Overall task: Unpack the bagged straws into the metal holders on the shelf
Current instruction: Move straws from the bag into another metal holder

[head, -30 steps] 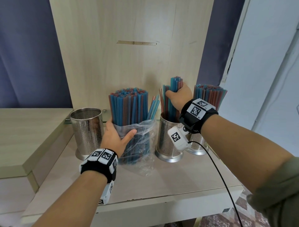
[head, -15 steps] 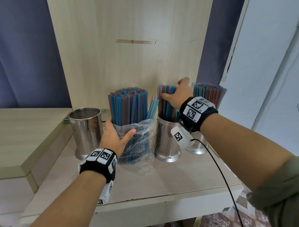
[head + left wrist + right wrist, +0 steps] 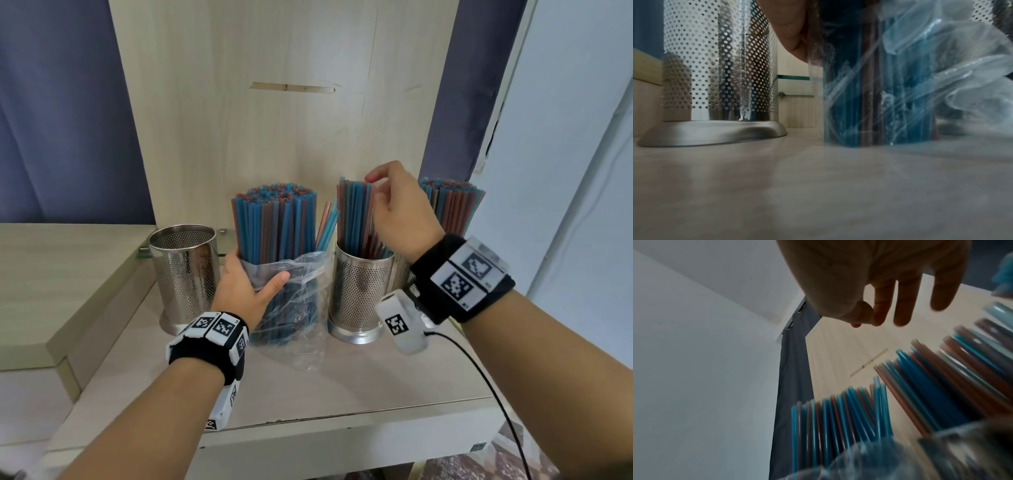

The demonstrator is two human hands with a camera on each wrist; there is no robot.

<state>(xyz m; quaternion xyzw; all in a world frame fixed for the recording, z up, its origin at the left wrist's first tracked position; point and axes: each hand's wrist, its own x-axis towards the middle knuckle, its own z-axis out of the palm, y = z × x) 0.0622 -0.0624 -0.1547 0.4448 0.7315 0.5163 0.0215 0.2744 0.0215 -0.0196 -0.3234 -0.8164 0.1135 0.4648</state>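
A clear plastic bag [image 3: 301, 291] of blue and red straws [image 3: 275, 222] stands upright on the shelf [image 3: 342, 377]. My left hand [image 3: 246, 287] grips it around the middle; the left wrist view shows the bag [image 3: 890, 97] up close. To its right, a perforated metal holder [image 3: 359, 294] holds loose straws [image 3: 354, 216]. My right hand [image 3: 397, 212] hovers at their tops, fingers relaxed and holding nothing, as the right wrist view shows of the hand [image 3: 890, 296]. A third holder, behind my right wrist, is full of straws [image 3: 452, 205]. At the left stands an empty holder [image 3: 186, 274].
A wooden back panel [image 3: 291, 120] rises behind the holders. A higher wooden step [image 3: 51, 274] borders the shelf on the left. A black cable [image 3: 493, 394] runs from my right wrist over the shelf's front edge. A white wall is at the right.
My right hand lowered a bunch of straws into the middle holder, let go of them and drew back to their tops. The left hand kept its hold on the bag.
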